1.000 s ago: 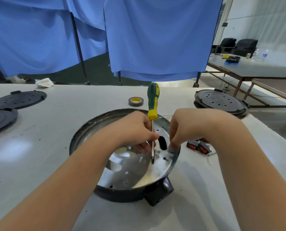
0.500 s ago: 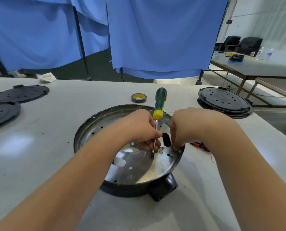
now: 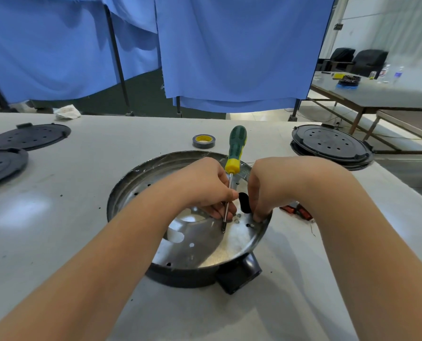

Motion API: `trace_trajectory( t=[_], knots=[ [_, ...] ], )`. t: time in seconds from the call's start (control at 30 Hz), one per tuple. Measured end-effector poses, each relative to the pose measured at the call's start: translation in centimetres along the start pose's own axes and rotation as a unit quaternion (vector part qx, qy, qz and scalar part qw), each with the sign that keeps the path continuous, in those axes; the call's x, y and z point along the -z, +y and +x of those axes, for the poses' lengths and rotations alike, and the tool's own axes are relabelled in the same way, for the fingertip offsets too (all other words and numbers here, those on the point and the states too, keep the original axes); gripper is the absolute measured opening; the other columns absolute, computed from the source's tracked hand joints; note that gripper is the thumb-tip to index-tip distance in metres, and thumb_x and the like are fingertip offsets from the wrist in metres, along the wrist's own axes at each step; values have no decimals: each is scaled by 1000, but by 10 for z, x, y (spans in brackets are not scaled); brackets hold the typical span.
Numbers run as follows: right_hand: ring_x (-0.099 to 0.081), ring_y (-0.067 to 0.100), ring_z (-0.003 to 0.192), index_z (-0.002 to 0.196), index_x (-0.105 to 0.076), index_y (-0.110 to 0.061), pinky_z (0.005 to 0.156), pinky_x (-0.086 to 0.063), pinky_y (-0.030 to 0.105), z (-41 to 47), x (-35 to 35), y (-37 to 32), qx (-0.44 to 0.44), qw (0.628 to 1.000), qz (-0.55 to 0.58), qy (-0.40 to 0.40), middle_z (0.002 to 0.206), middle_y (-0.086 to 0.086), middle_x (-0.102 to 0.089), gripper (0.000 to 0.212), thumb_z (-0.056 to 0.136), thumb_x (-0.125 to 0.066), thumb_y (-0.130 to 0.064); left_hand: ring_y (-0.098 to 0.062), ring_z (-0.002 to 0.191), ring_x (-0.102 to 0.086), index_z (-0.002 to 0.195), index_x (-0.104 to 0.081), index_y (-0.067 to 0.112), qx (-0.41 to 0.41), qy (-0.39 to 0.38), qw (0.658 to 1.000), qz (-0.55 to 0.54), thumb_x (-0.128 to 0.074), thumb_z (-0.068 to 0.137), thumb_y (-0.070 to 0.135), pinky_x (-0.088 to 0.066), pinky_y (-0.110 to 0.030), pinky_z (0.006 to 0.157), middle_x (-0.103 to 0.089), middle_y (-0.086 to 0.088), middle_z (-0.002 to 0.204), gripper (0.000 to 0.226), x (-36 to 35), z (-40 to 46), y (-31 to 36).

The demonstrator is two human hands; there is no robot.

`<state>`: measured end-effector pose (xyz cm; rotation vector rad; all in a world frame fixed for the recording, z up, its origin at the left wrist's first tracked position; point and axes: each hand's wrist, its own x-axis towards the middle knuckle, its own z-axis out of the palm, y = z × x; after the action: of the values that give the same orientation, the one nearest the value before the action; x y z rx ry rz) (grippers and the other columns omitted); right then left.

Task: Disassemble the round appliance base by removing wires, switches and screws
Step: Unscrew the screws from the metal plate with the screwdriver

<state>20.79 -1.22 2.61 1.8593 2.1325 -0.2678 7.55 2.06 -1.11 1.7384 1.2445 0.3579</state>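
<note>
round appliance base under both hands, screwdriver held upright

the round appliance base [image 3: 190, 244] is shown lying open side up on the white desk [image 3: 64, 232], near its front edge, with a black box-shaped block [image 3: 239, 275] projecting from the rim on the side nearest the camera. both hands are reached into the far right part of the base's shiny metal pan. the left hand [image 3: 205, 190] is closed around the metal shaft of a screwdriver [image 3: 232, 173], which is held nearly upright with its green and yellow handle above the knuckles and its tip set down on the pan floor beside several small holes. the right hand [image 3: 266, 185] is curled just beside it, separated by a black oval slot [image 3: 244, 203] in the pan; its fingertips [image 3: 257, 219] are pressed down at the pan's inner right edge, and whether anything is pinched between them cannot be told. orange and black parts [image 3: 297, 211] are seen on the desk just outside the base, behind the right wrist. a roll of grey tape [image 3: 203, 141] with a yellow core lies beyond the base. black perforated round plates are laid at the far left [image 3: 30, 136] and stacked at the far right [image 3: 330, 146] of the desk. blue curtains [image 3: 229, 50] are hung behind the desk.
</note>
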Motion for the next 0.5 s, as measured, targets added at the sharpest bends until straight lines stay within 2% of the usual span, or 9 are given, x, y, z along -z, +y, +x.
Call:
trace_trajectory(
  t=[0.17,0.27,0.37,0.43,0.5],
  knots=[
    [-60,19,96,115,-66,-13,53,-34,18,4,-2,-1,-6,1000,-18,-9,111,4,-67,40,80,-74,-32,-17,52,-69,83,-52,2,1,0,1000,-13,-57,94,8,-58,-25,51,-71,-7,60,14,0,0,0],
    [-58,20,86,109,-66,-13,54,-37,22,4,-2,-2,4,999,-35,-18,103,3,-67,33,83,-70,-32,-16,50,-68,81,-51,3,2,-2,1000,-16,-56,94,7,-58,-25,50,-70,-5,56,15,-1,0,-1],
    [-47,15,62,87,-56,-13,47,-29,22,3,-3,-4,31,993,-112,-27,74,-1,-52,18,90,-59,-30,-16,48,-66,78,-50,4,3,-4,1000,-18,-55,94,7,-57,-25,49,-68,-4,53,18,-1,2,-1],
    [-35,11,53,69,-44,-13,44,-23,23,3,-4,-7,49,985,-167,-24,65,-1,-41,29,94,-52,-27,-15,47,-66,77,-50,4,4,-5,1000,-20,-55,95,7,-57,-25,49,-68,-4,53,19,-1,2,-1],
    [-33,11,51,62,-36,-15,44,-22,23,4,-7,-10,65,977,-202,-23,63,-1,-38,36,94,-50,-25,-15,46,-65,76,-50,4,4,-6,1000,-23,-54,95,6,-57,-26,50,-67,-3,51,20,-2,2,-1]
  ],
)
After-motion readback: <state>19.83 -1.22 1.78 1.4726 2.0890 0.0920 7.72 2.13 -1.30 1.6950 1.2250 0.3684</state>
